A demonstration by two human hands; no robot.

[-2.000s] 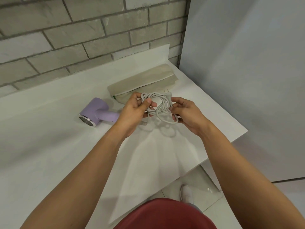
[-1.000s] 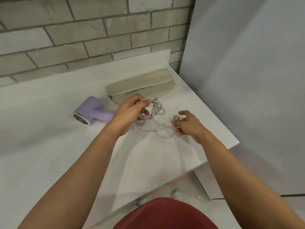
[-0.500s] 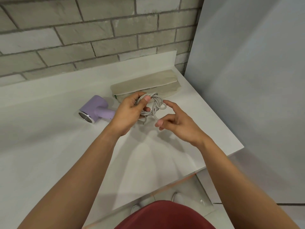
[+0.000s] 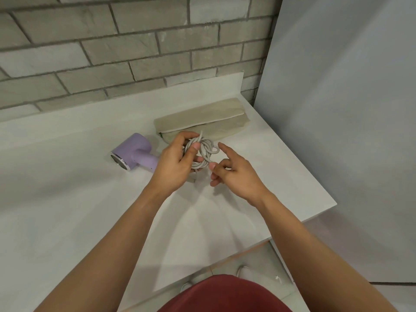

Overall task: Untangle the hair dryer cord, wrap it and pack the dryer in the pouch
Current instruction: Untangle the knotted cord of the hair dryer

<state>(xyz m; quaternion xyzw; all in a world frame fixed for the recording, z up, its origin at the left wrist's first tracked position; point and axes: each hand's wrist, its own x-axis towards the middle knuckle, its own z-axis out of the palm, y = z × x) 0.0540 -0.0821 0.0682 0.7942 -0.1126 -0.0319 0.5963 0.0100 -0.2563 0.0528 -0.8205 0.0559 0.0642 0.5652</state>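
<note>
**Cord [image 4: 203,152] bunched in the left hand [image 4: 175,163] over the far right part of the surface**

A grey brick wall [image 4: 112,52] runs along the far edge of the white surface [image 4: 67,199], and a plain pale panel [image 4: 349,109] stands past its right edge. The person stands at the near edge in a red garment [image 4: 225,293], both bare forearms reaching out over the surface.

A beige pouch [image 4: 202,119] lies flat in the far right corner, its long side slanting along the far edge and its zip line showing pale across it. Just left of the pouch, the lilac hair dryer [image 4: 135,152] rests on its side. Its shiny round mouth faces the near left, and its handle runs to the right until it disappears behind the left wrist.

The left hand is held above the surface, just in front of the pouch's near side. It grasps the grey cord as a loose bunch of loops, with the thumb pressed across the coils and the fingers curled behind them. One short end pokes up from the top of the bunch.

The right hand [image 4: 236,174] hovers just right of the coils and grips nothing. Its forefinger is stretched out toward the loops, and the other fingers are loosely bent. The thumb tip sits right by the lowest loop, though I cannot tell whether it touches the cord.
</note>
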